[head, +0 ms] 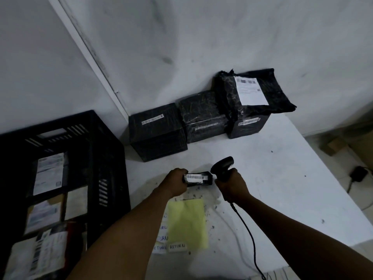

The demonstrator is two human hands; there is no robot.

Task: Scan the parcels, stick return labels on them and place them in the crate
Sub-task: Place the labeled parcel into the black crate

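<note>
Two bare forearms reached out from the bottom edge across a white, speckled table (282,178). Nearest us lay a smooth pale-yellow sheet (186,223), rectangular and flat, with small white paper labels (177,246) handwritten "RETURN" along its left and lower edge. A thin black cable (248,235) curved up from the table's near edge to the scanner.

Beyond the sheet our left hand (175,183) curled its fingers round the left end of a small black parcel (198,178), a slim glossy block bearing a white barcode strip on its upper face, held just above or on the table; we could not tell which. Our right hand (232,183) wrapped tightly round the grip of a black matte barcode scanner (222,166), its rounded head tilted left and almost touching the parcel's right end.

To the left stood a black plastic crate (96,150) with slotted walls, holding several parcels with white printed labels, packed side by side.

Farther back, against the scuffed white wall (201,37), three boxy parcels wrapped in crinkled black film sat in a row, each with a narrow barcode strip: the left box (157,134), the middle box (201,120) and the right box (248,126). On the right one rested a soft black plastic bag parcel (228,91) with a large white shipping label.
</note>
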